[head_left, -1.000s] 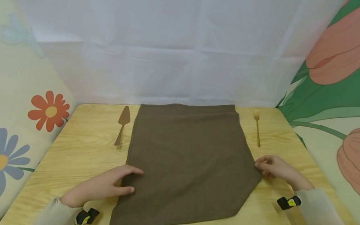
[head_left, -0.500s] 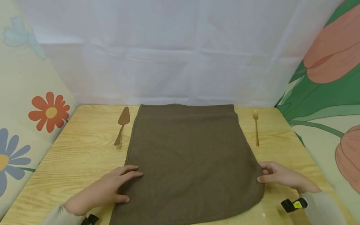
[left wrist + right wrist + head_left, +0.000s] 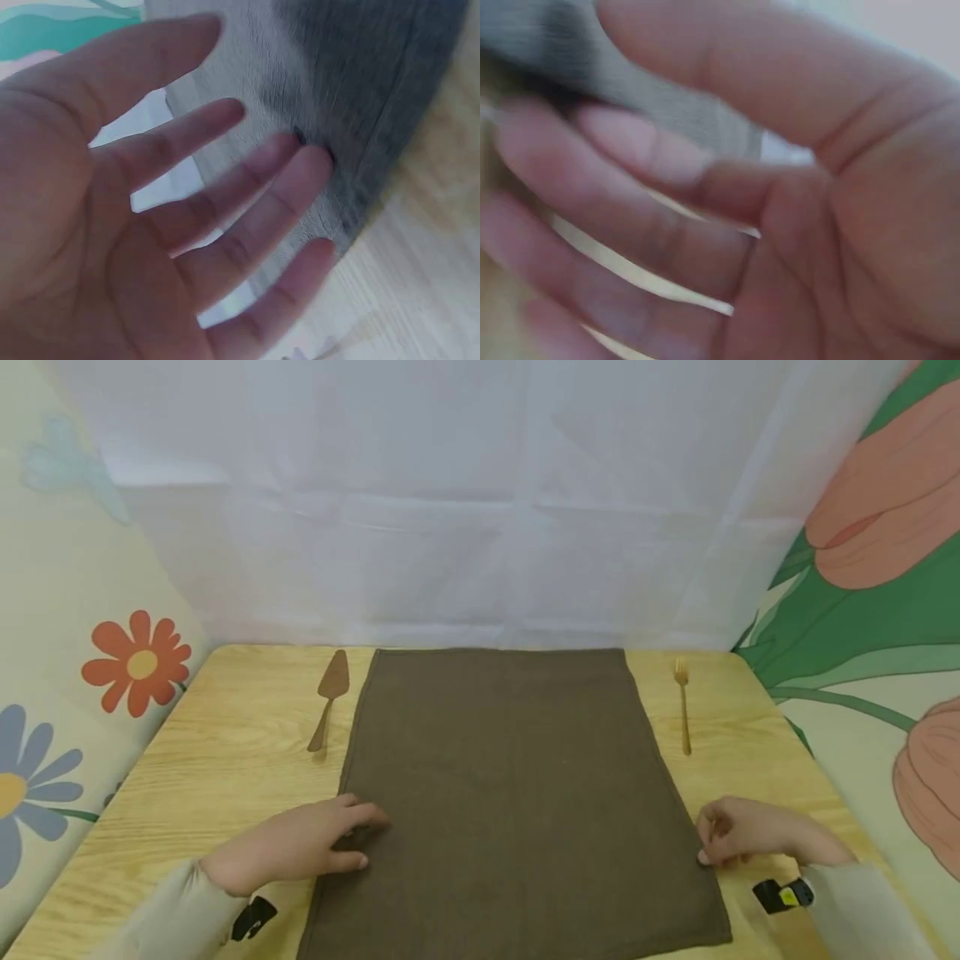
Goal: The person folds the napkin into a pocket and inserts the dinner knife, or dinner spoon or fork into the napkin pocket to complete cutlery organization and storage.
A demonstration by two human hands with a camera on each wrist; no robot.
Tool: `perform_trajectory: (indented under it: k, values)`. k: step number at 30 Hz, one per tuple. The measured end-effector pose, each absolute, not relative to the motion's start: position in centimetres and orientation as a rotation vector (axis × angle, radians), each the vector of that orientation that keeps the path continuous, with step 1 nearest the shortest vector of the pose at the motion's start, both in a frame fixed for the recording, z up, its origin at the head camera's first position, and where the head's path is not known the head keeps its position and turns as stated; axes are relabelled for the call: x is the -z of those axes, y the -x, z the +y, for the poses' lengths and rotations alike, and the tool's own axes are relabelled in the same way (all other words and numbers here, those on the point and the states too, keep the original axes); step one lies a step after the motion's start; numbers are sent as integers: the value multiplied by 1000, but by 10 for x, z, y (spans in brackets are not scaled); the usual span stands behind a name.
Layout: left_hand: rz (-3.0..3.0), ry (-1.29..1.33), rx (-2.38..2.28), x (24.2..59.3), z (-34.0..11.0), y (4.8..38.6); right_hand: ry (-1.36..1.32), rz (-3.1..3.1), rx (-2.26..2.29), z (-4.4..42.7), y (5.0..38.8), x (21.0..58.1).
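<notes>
Lower-right corner of the brown rectangular woven cloth has unrolled: rounded and turned under half a second ago, now lying out as a point; far edge straighter too. Cloth fills the lower centre of the head view, spread nearly flat, its lower-left corner cut off by the frame. Bare left hand, lower left, lies across the cloth's left edge, fingers spread and loosely bent, pinching nothing. Bare right hand, lower right, sits at the right edge, fingers bent; wrist view blurred, but thumb stands apart from the fingers and no pinch shows. Step in hand looks like spreading the cloth. To do it well, judged from here: keep the left fingertips light but steady so the cloth won't slide, draw the right edge outward along the weave, then sweep a flat palm from middle to edges. Just left of the cloth, a bronze-coloured metal cake server; off its right side, a slim gold-coloured metal fork. All on a pale wood-grain tabletop; creased white fabric backdrop across the upper frame.
</notes>
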State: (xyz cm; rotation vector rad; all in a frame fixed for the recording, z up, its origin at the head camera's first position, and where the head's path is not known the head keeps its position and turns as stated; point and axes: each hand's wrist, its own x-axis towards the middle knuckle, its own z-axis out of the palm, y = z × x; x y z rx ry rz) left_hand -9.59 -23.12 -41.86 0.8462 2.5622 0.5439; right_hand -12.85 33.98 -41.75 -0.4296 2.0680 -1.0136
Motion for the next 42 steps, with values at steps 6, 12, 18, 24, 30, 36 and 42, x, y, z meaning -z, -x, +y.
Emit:
perform_trajectory:
  k: [6,12,18,24,30,36,42]
  values:
    - [2619,-822,-731,411,-227,128,346,2372,942,324,153,404]
    - [2819,-652,-943,410,-223,160,279,2464,1072,302,181,407]
    - [2850,-439,-1146,405,-220,194,165,2641,1084,282,206,409]
    - [2674,-212,-1245,402,-225,220,195,2763,1047,274,232,411]
    - [2628,-129,-1196,409,-227,236,172,2832,1048,266,257,421]
    - [2643,-174,-1218,416,-218,244,90,2868,1001,258,276,425]
    - [2630,-126,-1249,416,-214,250,-18,2888,1049,254,290,426]
